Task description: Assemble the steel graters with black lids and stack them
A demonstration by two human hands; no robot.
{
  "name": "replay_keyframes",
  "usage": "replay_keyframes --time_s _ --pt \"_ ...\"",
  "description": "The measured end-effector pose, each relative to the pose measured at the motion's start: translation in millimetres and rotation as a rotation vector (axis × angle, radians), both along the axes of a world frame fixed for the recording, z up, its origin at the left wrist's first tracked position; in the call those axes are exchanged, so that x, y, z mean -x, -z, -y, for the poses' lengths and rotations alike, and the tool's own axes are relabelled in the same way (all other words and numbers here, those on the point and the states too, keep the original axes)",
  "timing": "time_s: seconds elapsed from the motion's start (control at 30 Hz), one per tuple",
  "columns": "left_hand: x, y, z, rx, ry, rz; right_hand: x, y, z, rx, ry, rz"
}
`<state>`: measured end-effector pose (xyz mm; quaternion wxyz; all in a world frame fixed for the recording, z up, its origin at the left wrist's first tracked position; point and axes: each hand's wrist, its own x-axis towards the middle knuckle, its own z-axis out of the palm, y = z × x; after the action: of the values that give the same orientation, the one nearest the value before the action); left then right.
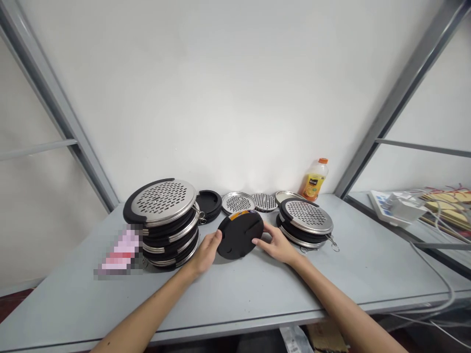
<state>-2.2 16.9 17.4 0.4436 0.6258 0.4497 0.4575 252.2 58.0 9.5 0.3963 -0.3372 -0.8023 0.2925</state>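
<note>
Between my two hands I hold a round black disc (241, 236), tilted up above the table, with an orange strip along its upper rim. My left hand (206, 252) grips its left edge, thumb on the near face. On the right edge my right hand (276, 243) pinches it the same way; the fingers behind the disc are hidden. A tall stack of round graters (164, 201) with black rims and metal hoops stands left of my hands. To the right is a lower stack of similar graters (308, 215) with wire loops.
Along the wall lie black round bases (208, 203), perforated metal discs (238, 202) (265, 201) and a plain metal disc (289, 196). An orange juice bottle (315, 180) stands behind the right stack. A power strip (390, 208) and cables lie beyond the right frame post. A pixelated pink item (121, 252) lies left.
</note>
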Motion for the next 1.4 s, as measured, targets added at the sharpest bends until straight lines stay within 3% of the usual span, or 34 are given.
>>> replay_keyframes --time_s 0.17,0.3,0.43,0.57,0.7,1.03,1.2,1.4 --pt "-0.5 -8.3 0.4 -0.016 -0.001 -0.056 1.6 -3.1 0.5 0.143 -0.025 -0.099" --pt "-3.6 -11.2 -2.7 -0.154 -0.017 -0.016 0.3 -3.4 -1.4 0.120 0.047 -0.137" --pt "-4.4 -3.2 -7.4 -0.257 -0.056 -0.026 -0.4 -5.4 -0.3 0.084 0.080 -0.128" --pt "-2.5 3.2 -9.6 -0.326 -0.104 -0.121 -3.4 -7.1 0.5 0.022 0.110 -0.102" --pt "0.0 -0.4 -8.2 -0.374 -0.095 -0.222 -6.6 -8.0 0.4 -0.026 0.152 -0.171" --pt "-6.4 -7.7 5.5 -0.510 -0.143 -0.515 -2.4 -9.2 1.5 0.122 0.192 -0.203" --pt "-8.6 -8.1 11.0 -0.435 -0.017 -0.666 -0.3 -10.2 3.1 0.145 0.168 -0.135" --pt "-5.9 -2.5 9.3 -0.393 0.051 -0.714 3.5 -14.3 11.1 0.054 0.101 0.141"
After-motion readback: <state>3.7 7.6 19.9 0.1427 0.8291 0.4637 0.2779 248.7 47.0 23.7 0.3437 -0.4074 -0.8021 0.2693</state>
